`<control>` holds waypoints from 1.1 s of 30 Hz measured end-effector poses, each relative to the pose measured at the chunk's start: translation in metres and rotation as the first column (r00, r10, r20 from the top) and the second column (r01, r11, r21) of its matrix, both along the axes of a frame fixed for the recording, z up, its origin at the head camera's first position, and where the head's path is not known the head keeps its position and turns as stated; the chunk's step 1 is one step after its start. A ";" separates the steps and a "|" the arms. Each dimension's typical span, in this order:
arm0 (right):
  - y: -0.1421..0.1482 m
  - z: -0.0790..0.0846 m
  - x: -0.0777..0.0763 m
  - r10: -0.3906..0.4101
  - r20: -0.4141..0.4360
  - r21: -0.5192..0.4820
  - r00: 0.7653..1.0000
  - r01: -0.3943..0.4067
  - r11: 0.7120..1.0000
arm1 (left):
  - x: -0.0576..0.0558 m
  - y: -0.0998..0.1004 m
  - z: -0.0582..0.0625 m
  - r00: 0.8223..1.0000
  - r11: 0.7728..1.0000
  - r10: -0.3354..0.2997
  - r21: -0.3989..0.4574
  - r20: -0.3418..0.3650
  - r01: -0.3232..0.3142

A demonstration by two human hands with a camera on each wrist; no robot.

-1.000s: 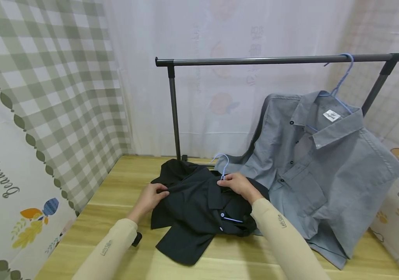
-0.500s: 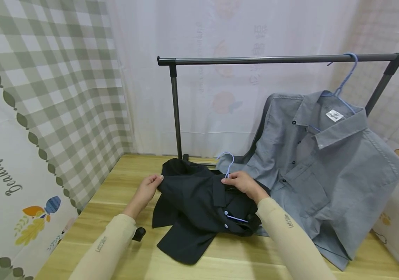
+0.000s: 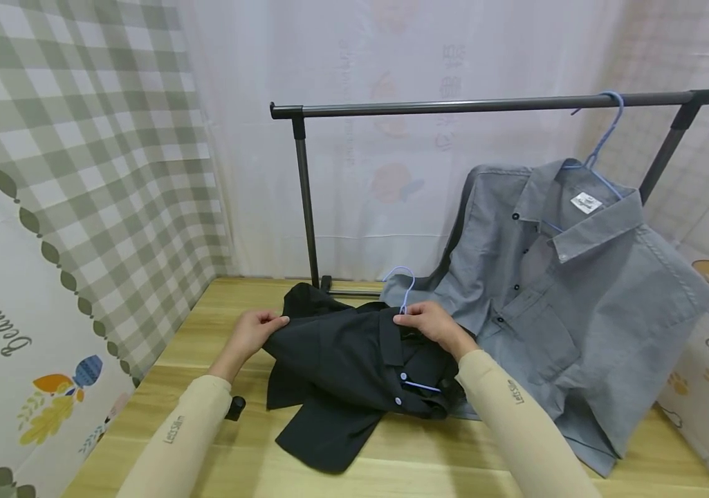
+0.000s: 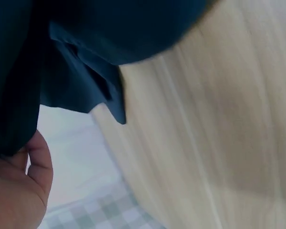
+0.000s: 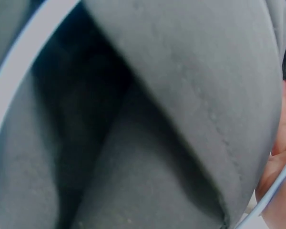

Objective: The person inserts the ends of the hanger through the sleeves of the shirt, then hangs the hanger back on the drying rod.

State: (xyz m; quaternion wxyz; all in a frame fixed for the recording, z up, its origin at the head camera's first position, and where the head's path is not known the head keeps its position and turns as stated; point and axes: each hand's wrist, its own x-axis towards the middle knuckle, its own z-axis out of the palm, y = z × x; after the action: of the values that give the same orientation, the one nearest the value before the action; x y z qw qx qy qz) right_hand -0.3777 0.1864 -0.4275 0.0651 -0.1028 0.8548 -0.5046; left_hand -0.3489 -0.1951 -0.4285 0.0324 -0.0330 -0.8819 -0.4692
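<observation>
A black shirt lies bunched on the wooden table, its left shoulder side lifted a little. My left hand pinches the cloth there between thumb and fingers; in the left wrist view the thumb and fingers close on the dark fabric. At the collar, my right hand pinches the shirt just below the hook of a light blue hanger. Part of the hanger's bar shows through the shirt's open front, near its light buttons. Most of the hanger is hidden inside the cloth.
Behind stands a dark metal clothes rack. A grey shirt hangs from its right end on another blue hanger, draping onto the table. Checked and printed curtains enclose the left, back and right.
My left hand has shifted its hold on the black shirt and drawn the shoulder cloth outward to the left, smoothing it. The right hand stays at the collar.
</observation>
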 end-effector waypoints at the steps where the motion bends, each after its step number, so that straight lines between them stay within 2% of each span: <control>1: 0.000 -0.001 0.000 -0.005 -0.002 0.000 1.000 0.005 1.000 | 0.000 -0.002 -0.001 1.000 1.000 0.008 -0.014 -0.001 -0.008; 4: 0.002 -0.003 -0.002 -0.031 -0.010 -0.004 0.999 0.031 1.000 | 0.002 -0.008 -0.005 0.999 0.999 0.037 -0.032 0.010 -0.036; 6: 0.003 -0.003 -0.003 -0.046 -0.021 -0.004 0.999 0.046 0.999 | 0.004 -0.014 -0.009 0.998 0.999 0.036 -0.031 0.042 -0.035; 11: 0.007 -0.002 -0.003 -0.077 -0.031 -0.019 0.997 0.076 0.997 | 0.006 -0.023 -0.018 0.992 0.998 -0.044 -0.046 0.121 0.050; 14: 0.008 -0.001 -0.002 -0.088 -0.029 -0.021 0.996 0.088 0.996 | 0.006 -0.028 -0.023 0.987 0.993 -0.096 -0.058 0.126 0.104; 17: 0.008 -0.001 -0.001 -0.091 -0.031 -0.005 0.995 0.090 0.996 | 0.008 -0.033 -0.024 0.989 0.995 -0.088 -0.034 0.120 0.093; 21: 0.007 -0.002 0.000 -0.081 -0.026 0.005 0.996 0.081 0.997 | 0.012 -0.039 -0.016 0.994 0.996 -0.061 0.071 0.093 0.055; 25: 0.007 -0.004 0.000 -0.076 -0.018 0.003 0.997 0.076 0.997 | 0.016 -0.041 -0.001 0.997 0.982 -0.062 0.179 0.050 0.052; 30: 0.006 -0.003 0.001 -0.074 -0.023 0.006 0.997 0.075 0.997 | 0.019 -0.042 0.014 0.996 0.941 -0.089 0.329 0.021 0.078; 32: 0.006 -0.003 0.001 -0.075 -0.024 0.010 0.997 0.076 0.997 | 0.018 -0.044 0.018 0.995 0.931 -0.099 0.355 0.014 0.088; 33: 0.006 -0.003 0.001 -0.079 -0.022 0.010 0.997 0.079 0.997 | 0.018 -0.045 0.020 0.995 0.932 -0.096 0.351 0.008 0.087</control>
State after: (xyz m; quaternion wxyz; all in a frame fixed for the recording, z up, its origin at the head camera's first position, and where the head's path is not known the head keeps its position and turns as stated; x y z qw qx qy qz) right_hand -0.3769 0.1920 -0.4307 0.0365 -0.0740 0.8614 -0.5011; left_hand -0.3310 -0.2401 -0.4081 0.0048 -0.0618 -0.7823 -0.6198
